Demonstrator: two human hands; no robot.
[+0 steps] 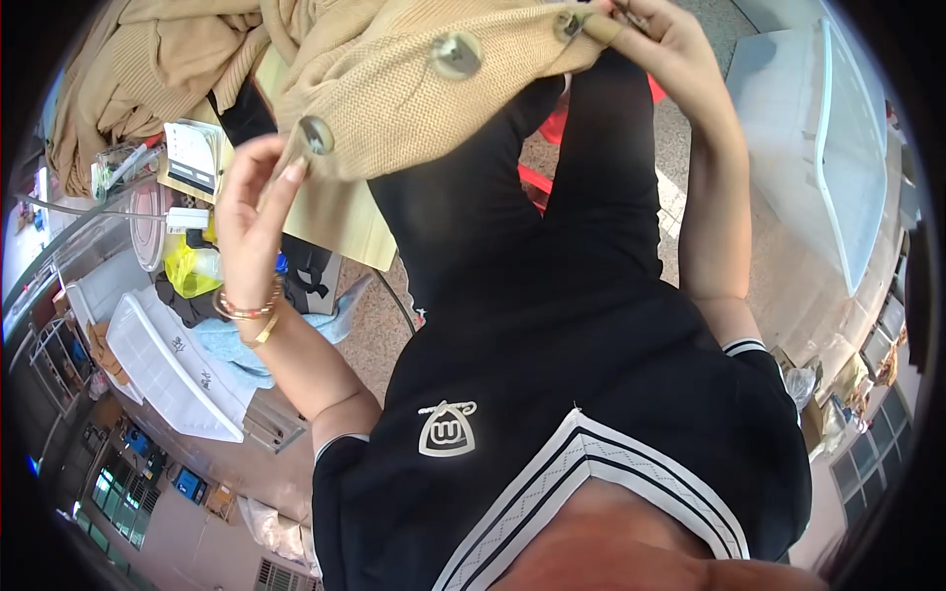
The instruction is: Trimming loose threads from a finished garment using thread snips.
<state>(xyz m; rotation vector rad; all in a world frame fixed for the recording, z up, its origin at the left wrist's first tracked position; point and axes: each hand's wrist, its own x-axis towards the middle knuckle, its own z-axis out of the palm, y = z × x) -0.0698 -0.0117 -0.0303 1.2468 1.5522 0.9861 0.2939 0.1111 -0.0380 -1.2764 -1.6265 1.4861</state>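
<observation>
A tan knitted cardigan [394, 113] with large dark buttons stretches between my two hands above my lap. My left hand [258, 192] pinches its edge next to one button [315, 136], thumb and fingers closed on the knit. Another button [456, 55] sits midway along the stretched band. At the upper right, my right hand [655, 34] grips the other end beside a third button [569, 27]; its thumb has a tan wrap, and some fingertips are cut off by the top edge of the picture.
More tan knitwear [148, 74] is heaped at the upper left on a pale wooden table [340, 222]. Near it lie a notebook [195, 158] and a yellow bag [187, 266]. A white plastic bin [172, 364] stands left, a large translucent bin [803, 138] right. Something red shows between my legs.
</observation>
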